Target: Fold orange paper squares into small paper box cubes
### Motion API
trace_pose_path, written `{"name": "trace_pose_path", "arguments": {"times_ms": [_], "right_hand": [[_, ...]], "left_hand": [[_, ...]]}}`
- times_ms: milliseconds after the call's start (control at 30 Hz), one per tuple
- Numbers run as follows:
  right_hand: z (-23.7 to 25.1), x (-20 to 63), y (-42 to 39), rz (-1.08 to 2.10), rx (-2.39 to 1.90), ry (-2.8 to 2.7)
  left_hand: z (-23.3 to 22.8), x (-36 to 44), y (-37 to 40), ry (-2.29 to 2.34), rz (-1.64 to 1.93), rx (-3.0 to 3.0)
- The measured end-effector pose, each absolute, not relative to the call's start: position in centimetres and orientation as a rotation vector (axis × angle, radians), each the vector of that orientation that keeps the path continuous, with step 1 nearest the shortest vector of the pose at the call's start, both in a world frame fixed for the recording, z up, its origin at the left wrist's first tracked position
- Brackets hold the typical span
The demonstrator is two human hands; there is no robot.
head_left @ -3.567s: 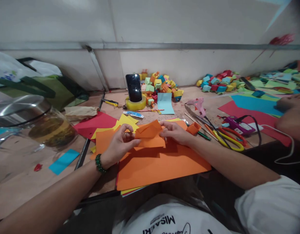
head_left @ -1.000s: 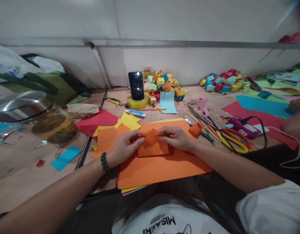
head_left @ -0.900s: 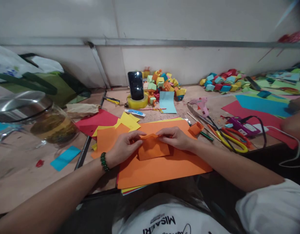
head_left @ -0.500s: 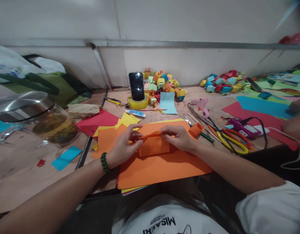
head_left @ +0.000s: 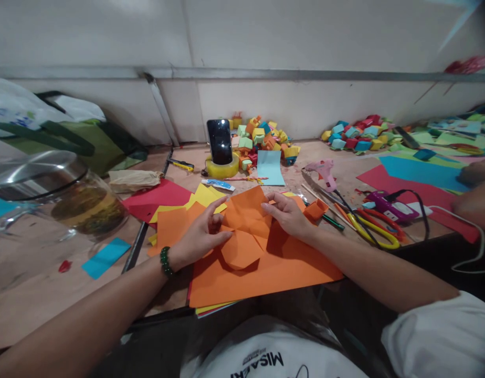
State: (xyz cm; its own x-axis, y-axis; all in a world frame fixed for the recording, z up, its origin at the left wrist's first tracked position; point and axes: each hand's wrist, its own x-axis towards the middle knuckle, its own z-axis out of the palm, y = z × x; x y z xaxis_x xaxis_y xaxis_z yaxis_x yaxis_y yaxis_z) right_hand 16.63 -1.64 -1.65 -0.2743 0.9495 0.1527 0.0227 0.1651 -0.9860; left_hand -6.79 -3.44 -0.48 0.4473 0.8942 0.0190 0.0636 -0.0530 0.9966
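A creased orange paper (head_left: 242, 249) with opened-out folds stands above larger orange sheets stacked at the table's front edge. My right hand (head_left: 288, 212) pinches its upper right edge between thumb and fingers. At its left side is my left hand (head_left: 199, 231), thumb on the paper and fingers curled; the grip there is partly hidden. Just right of my right hand sits a small folded orange paper box (head_left: 315, 209). The orange sheet stack (head_left: 266, 286) lies under both hands, with yellow and other colours showing below.
A phone (head_left: 220, 142) leans on a tape roll (head_left: 222, 167) before a pile of paper cubes (head_left: 262, 137). At left stands a glass jug (head_left: 85, 207). A pink glue gun (head_left: 323, 173), yellow-handled scissors (head_left: 378, 233) and a purple power strip (head_left: 390, 206) lie right, near another person's hand (head_left: 478, 194).
The orange paper, folded flat and narrow before, has been spread open, with flaps now rising and fanning out. My right hand has shifted slightly; my left stays at its left side.
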Motion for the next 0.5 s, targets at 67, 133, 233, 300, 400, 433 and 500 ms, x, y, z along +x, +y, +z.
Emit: {"name": "trace_pose_path", "arguments": {"times_ms": [67, 133, 233, 300, 400, 433, 500], "right_hand": [[-1.77, 16.69, -1.56, 1.317, -0.982, -1.515], [-1.78, 16.73, -1.59, 1.351, -0.977, -1.529], [-1.64, 16.69, -1.77, 1.366, -0.962, -1.531], [-1.53, 16.63, -1.91, 1.370, -0.961, -1.534], [-1.48, 16.68, -2.04, 1.345, -0.933, -1.584], [-1.51, 16.77, -2.05, 1.334, -0.917, -1.617], [-1.63, 17.04, -2.03, 1.348, -0.882, -1.685]], "left_hand": [[-0.06, -6.89, -3.31, 0.947, 0.873, 1.439], [0.26, -6.99, -3.35, 0.989, 0.892, 1.410], [0.39, -7.10, -3.50, 0.989, 0.853, 1.401], [0.26, -7.16, -3.53, 0.952, 0.817, 1.443], [-0.03, -7.29, -3.41, 0.952, 0.800, 1.542], [-0.11, -7.35, -3.34, 0.973, 0.801, 1.571], [-0.18, -7.50, -3.19, 1.014, 0.800, 1.611]]}}
